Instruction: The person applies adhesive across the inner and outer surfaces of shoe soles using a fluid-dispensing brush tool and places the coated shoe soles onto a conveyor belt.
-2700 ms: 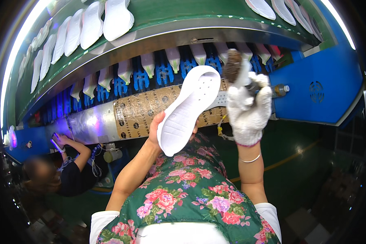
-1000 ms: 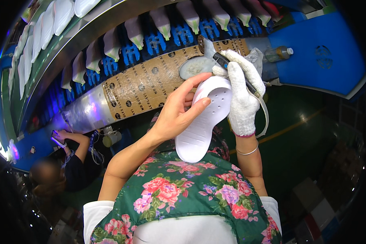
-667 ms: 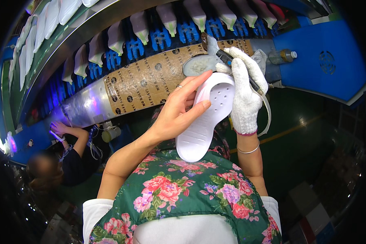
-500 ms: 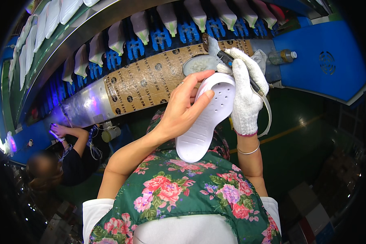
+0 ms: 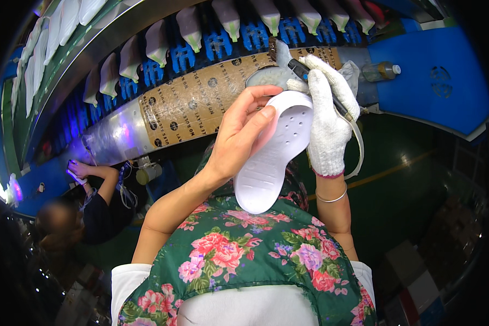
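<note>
Tilted in front of my chest is a white moulded shoe sole [image 5: 262,176], with a raised rim and small holes at its far end. My left hand [image 5: 243,125] grips its far left edge, thumb on the inner side. A white knitted glove covers my right hand [image 5: 330,108], which is closed round a flat brush [image 5: 280,54] with a dark handle and a pale tube attached. Its fingertips lie close to the sole's far edge; whether they touch it I cannot tell. Just beyond, partly hidden by my hands, a grey oval piece [image 5: 263,77] rests on the bench.
Brown printed paper covers the bench [image 5: 190,108]. Behind it, a row of shoe parts [image 5: 189,27] hangs above blue holders [image 5: 217,43]. A bottle [image 5: 377,71] lies by the blue panel [image 5: 434,81] at right. Another person [image 5: 100,195] works at far left.
The sole has tipped slightly and its far end has shifted a little left and away from me. My left hand has moved slightly with it. The brush stays in my gloved hand.
</note>
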The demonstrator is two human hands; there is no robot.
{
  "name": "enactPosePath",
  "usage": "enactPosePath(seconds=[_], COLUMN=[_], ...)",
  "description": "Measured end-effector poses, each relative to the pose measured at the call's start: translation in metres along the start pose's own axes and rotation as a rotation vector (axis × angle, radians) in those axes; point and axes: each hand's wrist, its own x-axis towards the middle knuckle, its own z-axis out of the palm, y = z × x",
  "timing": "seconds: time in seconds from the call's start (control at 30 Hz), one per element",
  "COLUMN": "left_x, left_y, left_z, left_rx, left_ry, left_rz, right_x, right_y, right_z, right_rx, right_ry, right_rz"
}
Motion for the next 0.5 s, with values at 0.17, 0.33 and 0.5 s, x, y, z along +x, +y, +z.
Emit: enactPosePath(seconds=[0.17,0.33,0.5], left_x=[0.0014,0.0019,-0.0006], left_y=[0.003,-0.0006,-0.0014], left_z=[-0.0012,0.0048,0.007], left_rx=[-0.037,0.043,0.01], left_ry=[-0.01,0.04,0.074], left_rz=[-0.103,-0.053,-0.088], right_x=[0.0022,-0.0002,-0.0032], right_y=[-0.0014,-0.0011,0.0032], right_z=[0.0016,0.0036,0.0045], right_rx=[-0.01,-0.027,-0.069], right_ry=[-0.015,-0.023,-0.016], right_rz=[-0.024,-0.034,-0.065])
